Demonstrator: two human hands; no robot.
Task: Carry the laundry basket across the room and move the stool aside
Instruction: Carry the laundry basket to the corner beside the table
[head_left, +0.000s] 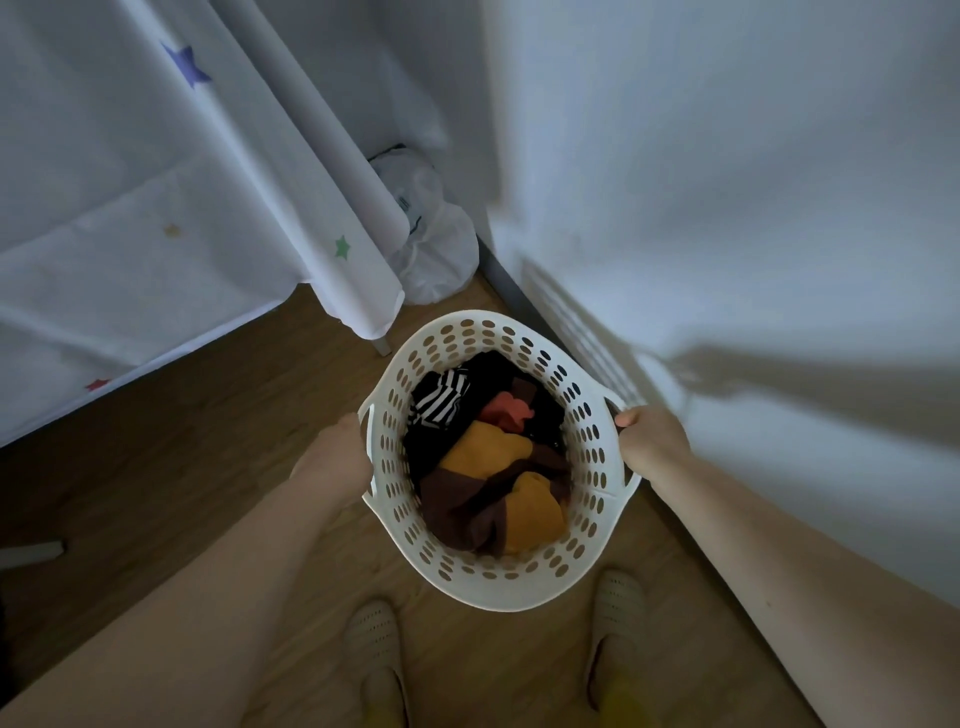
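Note:
A white perforated laundry basket (488, 582) is right in front of me, above the wooden floor, filled with clothes in orange, brown, black, red and black-and-white stripes. My left hand (337, 457) grips its left handle. My right hand (649, 441) grips the right handle, thumb over the rim. No stool is in view.
A white wall (727, 182) rises close on the right, its skirting running beside the basket. A white fabric wardrobe cover with coloured stars (156, 208) hangs at left, with a clear plastic bag (431, 244) in the corner behind it. My two slippered feet (379, 654) stand below the basket.

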